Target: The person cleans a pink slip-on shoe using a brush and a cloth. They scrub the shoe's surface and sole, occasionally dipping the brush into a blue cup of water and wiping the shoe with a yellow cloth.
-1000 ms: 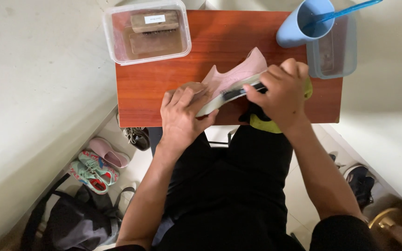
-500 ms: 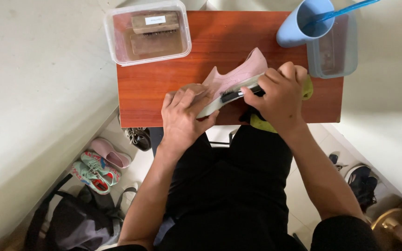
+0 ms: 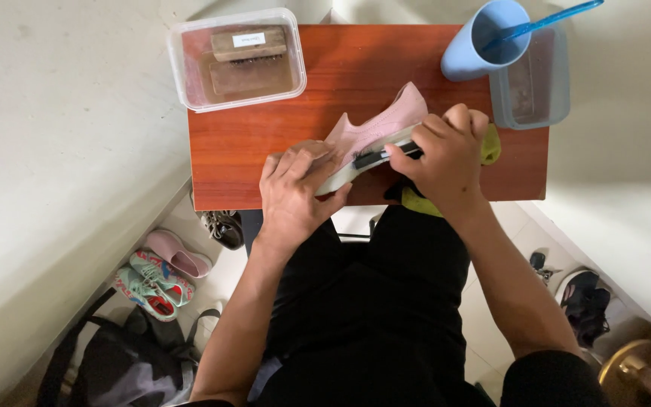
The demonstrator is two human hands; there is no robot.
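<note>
- Since the earlier frames, the right hand point(image 3: 446, 154) has been drawn slightly leftward along the shoe's sole edge; the shoe and left hand have hardly shifted.
- A pink shoe point(image 3: 374, 132) is laid on its side at the centre of the frame, on the near part of a red-brown table point(image 3: 356, 60), toe toward the upper right.
- The heel end is pressed down by the left hand point(image 3: 295, 185), fingers closed over the upper and sole.
- A dark brush point(image 3: 377, 157) is clamped in the right hand's curled fingers and held against the pale sole edge.
- The shoe is judged light, with a soft, yielding upper and a stiffer sole; it is best gripped at the heel and sole rim, where it will not crumple.
- A yellow-green cloth point(image 3: 491, 145) is partly hidden under the right hand.
- A clear tub point(image 3: 190, 68) with brownish water and a wooden brush is seen at upper left.
- A blue cup point(image 3: 465, 56) with a blue-handled tool, and a second tub point(image 3: 555, 90), are at upper right.
- Shoes point(image 3: 160, 275) and a dark bag point(image 3: 126, 362) are on the floor, lower left.
</note>
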